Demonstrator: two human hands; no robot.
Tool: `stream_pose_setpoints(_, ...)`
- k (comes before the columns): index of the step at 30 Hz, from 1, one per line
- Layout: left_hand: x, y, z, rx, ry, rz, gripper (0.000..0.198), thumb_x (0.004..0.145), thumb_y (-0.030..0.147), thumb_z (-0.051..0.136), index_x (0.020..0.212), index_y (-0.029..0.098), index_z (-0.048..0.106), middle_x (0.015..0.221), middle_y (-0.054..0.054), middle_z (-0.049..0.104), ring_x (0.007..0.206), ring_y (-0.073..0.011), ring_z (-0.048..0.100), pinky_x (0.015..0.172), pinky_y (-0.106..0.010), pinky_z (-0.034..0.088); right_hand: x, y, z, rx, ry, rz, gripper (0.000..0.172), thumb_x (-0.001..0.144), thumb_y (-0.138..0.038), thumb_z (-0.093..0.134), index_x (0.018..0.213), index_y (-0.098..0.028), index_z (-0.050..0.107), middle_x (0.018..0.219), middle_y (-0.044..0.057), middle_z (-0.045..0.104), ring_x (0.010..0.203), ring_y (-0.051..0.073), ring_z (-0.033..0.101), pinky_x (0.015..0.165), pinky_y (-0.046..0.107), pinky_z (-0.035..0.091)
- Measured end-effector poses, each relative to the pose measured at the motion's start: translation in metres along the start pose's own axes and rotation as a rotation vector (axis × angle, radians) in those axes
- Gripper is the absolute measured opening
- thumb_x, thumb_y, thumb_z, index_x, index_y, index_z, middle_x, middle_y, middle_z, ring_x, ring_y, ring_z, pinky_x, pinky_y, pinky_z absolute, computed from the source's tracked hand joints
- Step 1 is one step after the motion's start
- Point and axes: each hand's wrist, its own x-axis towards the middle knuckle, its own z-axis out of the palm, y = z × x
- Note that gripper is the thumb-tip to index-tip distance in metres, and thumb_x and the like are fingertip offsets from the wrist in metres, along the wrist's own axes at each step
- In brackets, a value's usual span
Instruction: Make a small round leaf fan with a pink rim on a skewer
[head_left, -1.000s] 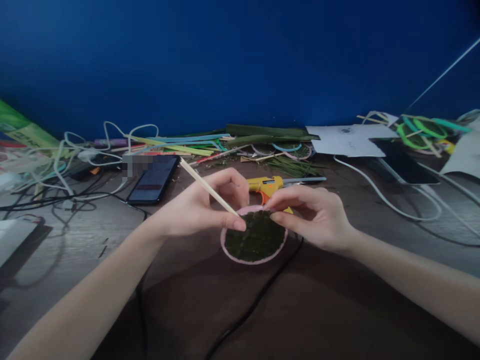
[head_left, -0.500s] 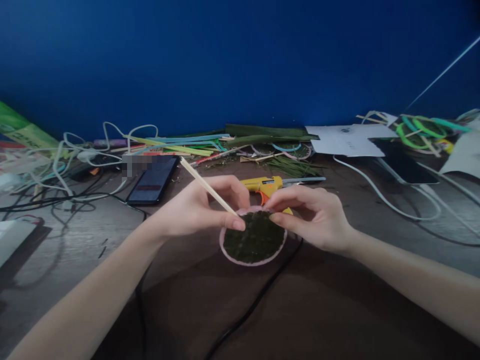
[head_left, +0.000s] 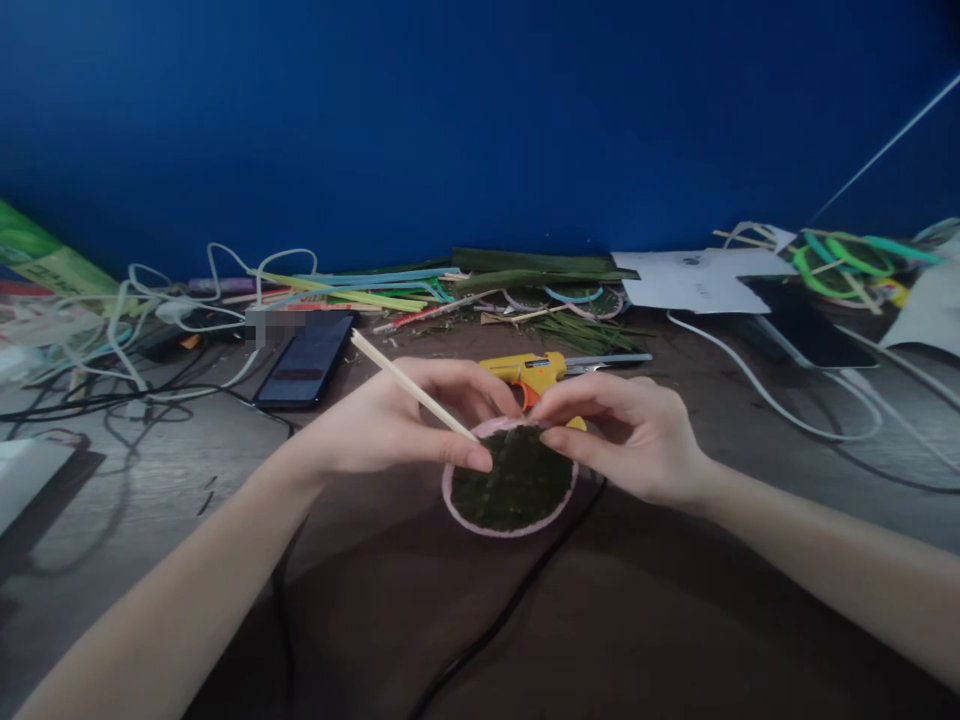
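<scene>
A round dark green disc [head_left: 517, 490] with a pink rim is tilted up between my hands, above the dark table. My left hand [head_left: 427, 410] pinches its upper left edge, thumb on the face and fingers behind. A pale wooden stick [head_left: 412, 388] is in that hand too, slanting up left from the disc. With thumb and forefinger, my right hand [head_left: 630, 430] grips the rim at the upper right. What lies behind the disc is hidden. Just beyond stands a yellow glue gun [head_left: 536, 370] with an orange trigger, partly covered by my fingers.
A phone [head_left: 307, 360] lies left, near tangled white cables [head_left: 157, 310]. Green leaf strips [head_left: 525, 265] and coloured pipe cleaners [head_left: 375, 285] line the blue wall. White paper [head_left: 682, 280] and a second phone [head_left: 814, 325] are at right. A black cord [head_left: 517, 595] crosses the front.
The disc has shifted slightly right and down. The left forefinger has slid right along the top rim, and the stick has dipped a little. My right hand is almost still.
</scene>
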Motion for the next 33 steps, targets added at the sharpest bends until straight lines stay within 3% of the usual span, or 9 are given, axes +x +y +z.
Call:
stream_pose_setpoints(18,0.0013,0.0025,0.0013,-0.078,-0.084,-0.015,0.039,0.063,0.018,0.076,0.1,0.02,0.064,0.091,-0.003,0.066,0.083,-0.0151,0.06,0.072,-0.023,0.047,-0.0027,0.008,0.0015,0.103,0.018,-0.055,0.005,0.079,-0.018,0.062,0.083,-0.02,0.063,0.075,0.001,0.068,0.07,0.013,0.065,0.064,0.026,0.053)
stream_pose_setpoints(28,0.0013,0.005,0.0029,-0.112,-0.103,-0.066,0.047,0.065,0.019,0.075,0.109,0.02,0.06,0.091,-0.004,0.066,0.085,-0.0171,0.061,0.072,-0.025,0.048,-0.0028,0.0061,0.0017,0.021,0.042,-0.027,0.005,0.079,-0.023,0.061,0.082,-0.021,0.065,0.072,0.001,0.067,0.068,0.015,0.065,0.063,0.027,0.053)
stream_pose_setpoints(33,0.0008,0.0032,0.0036,-0.137,-0.044,-0.06,0.041,0.061,0.018,0.077,0.098,0.019,0.059,0.087,-0.003,0.064,0.082,-0.0153,0.06,0.067,-0.022,0.047,-0.0022,0.0009,0.002,0.036,0.054,0.038,0.007,0.077,-0.021,0.064,0.084,-0.021,0.063,0.074,0.001,0.066,0.064,0.013,0.065,0.057,0.024,0.054)
